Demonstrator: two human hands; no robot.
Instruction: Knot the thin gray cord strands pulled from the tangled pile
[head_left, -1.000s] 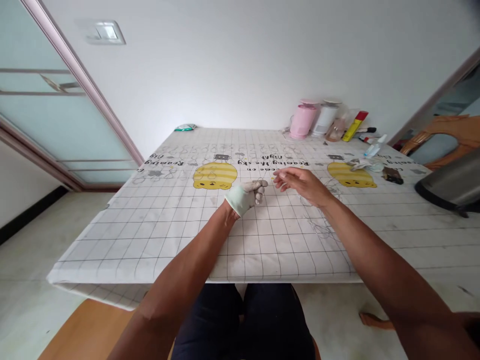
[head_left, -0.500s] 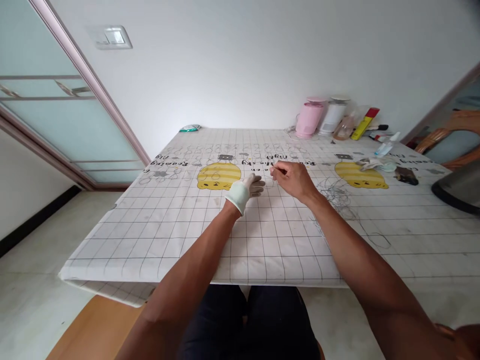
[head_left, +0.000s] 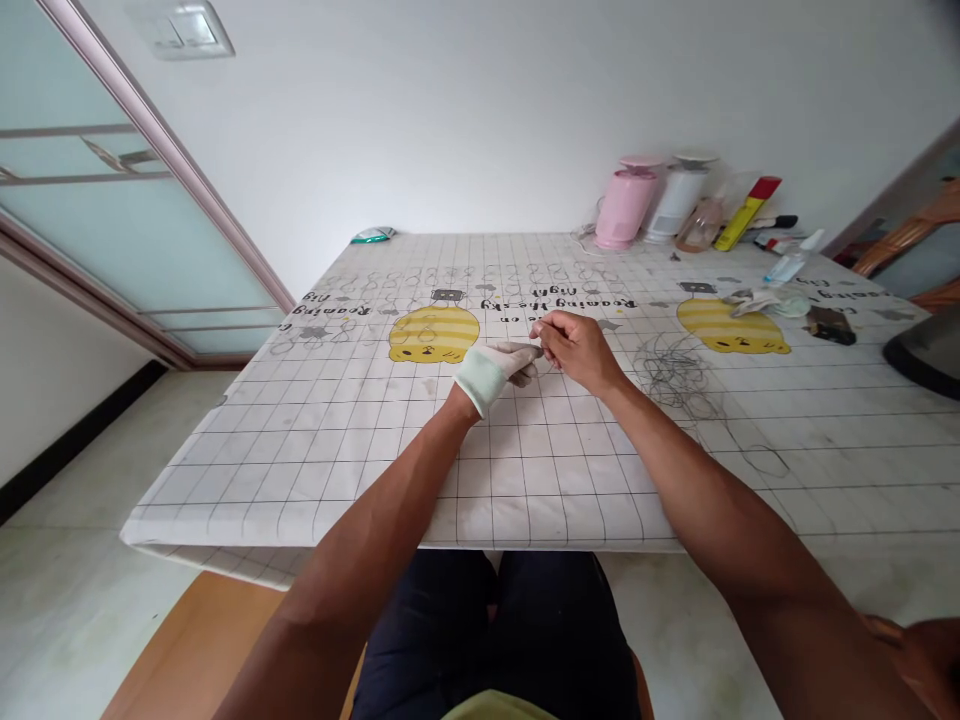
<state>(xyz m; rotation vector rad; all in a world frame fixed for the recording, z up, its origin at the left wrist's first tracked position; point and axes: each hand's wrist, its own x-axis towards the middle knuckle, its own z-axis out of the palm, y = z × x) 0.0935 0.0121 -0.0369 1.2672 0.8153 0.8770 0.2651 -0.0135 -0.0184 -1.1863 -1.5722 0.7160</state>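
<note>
My left hand point(head_left: 501, 370), in a whitish glove with a pale green cuff, is closed in a pinch just above the middle of the table. Close against its fingertips is my bare right hand point(head_left: 574, 348), its thumb and fingers also pinched together. Whatever sits between the fingers is too thin or hidden to make out. To the right of my right hand lies a loose tangle of thin dark wire point(head_left: 671, 375), with a strand trailing toward the front right. Beyond my hands, several small twisted wire loops point(head_left: 439, 275) are spread in rows on the checked tablecloth point(head_left: 360, 450).
At the back right stand a pink cylinder-shaped device point(head_left: 626, 208), a white one point(head_left: 677, 200), a bottle point(head_left: 701, 225) and a yellow-red box point(head_left: 748, 213). A second glove point(head_left: 769, 300) and a dark object point(head_left: 830, 325) lie at right. A green-white packet point(head_left: 373, 235) is at the back left.
My left hand's fingers have gone from spread to pinched, and it has moved right to meet my right hand. The view has tipped down slightly.
</note>
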